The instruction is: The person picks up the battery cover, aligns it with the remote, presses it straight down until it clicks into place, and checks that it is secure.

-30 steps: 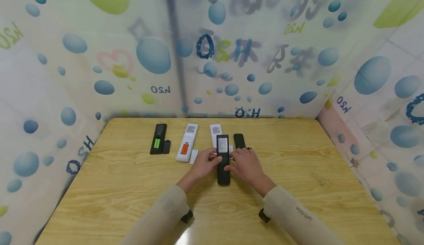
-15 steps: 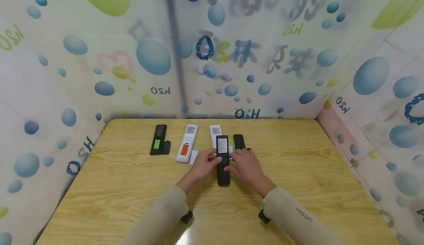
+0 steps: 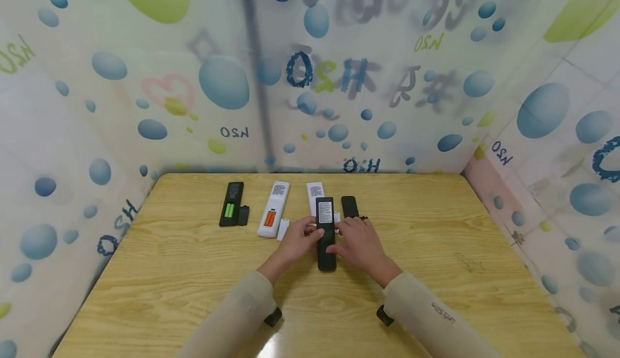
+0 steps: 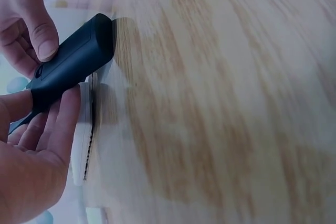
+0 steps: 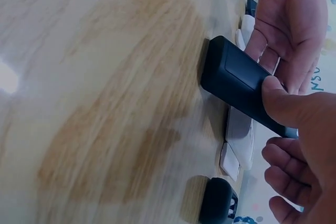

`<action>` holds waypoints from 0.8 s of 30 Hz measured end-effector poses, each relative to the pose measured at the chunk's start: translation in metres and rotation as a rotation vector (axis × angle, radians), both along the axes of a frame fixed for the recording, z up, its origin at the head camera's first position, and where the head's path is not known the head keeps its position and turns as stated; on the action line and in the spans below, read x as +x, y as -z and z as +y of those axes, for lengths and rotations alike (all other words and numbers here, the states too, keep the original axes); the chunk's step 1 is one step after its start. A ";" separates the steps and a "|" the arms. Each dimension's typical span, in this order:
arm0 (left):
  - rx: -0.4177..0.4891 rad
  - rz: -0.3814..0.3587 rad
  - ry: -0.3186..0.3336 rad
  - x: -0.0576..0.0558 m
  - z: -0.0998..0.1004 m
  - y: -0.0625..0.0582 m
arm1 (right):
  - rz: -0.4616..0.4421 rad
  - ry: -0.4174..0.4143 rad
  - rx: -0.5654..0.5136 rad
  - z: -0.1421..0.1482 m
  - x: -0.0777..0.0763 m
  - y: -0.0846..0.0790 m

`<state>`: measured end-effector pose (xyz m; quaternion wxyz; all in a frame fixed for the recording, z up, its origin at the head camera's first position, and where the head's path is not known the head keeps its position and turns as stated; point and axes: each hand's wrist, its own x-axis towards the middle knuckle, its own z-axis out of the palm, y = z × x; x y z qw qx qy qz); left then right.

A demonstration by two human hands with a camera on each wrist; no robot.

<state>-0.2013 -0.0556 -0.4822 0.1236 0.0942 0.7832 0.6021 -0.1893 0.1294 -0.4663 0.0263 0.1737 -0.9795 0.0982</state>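
A black remote control (image 3: 326, 258), its labelled back facing up, is held above the table with its far end raised. My left hand (image 3: 297, 240) grips its left side, thumb on top and fingers beneath. My right hand (image 3: 364, 244) is at the other side, its thumb (image 5: 275, 95) pressing on the battery cover (image 5: 242, 69) while the fingers curl beside the edge. That cover lies in place on the back. Behind the held remote, a white remote (image 3: 315, 190) is partly hidden. Another black remote (image 3: 349, 206) lies beyond my right hand.
At the left lie a black remote (image 3: 235, 191) with green batteries (image 3: 229, 210) and its loose cover (image 3: 244, 216). Next to it are a white remote (image 3: 266, 229) with orange batteries (image 3: 270, 218) and a white cover (image 3: 283, 230). A patterned curtain (image 3: 194, 137) borders the wooden table (image 3: 169, 272).
My right thumb has shifted very slightly left on the remote control. Otherwise both hands and the remotes stay where they were.
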 end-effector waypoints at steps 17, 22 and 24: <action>-0.038 0.072 -0.025 0.001 0.004 0.003 | -0.037 0.048 -0.079 -0.001 -0.005 0.000; -0.014 0.080 -0.037 -0.001 0.004 0.004 | -0.032 0.028 -0.056 -0.001 -0.006 0.000; -0.012 0.078 -0.043 -0.002 0.005 0.005 | -0.028 0.020 -0.036 0.000 -0.007 0.001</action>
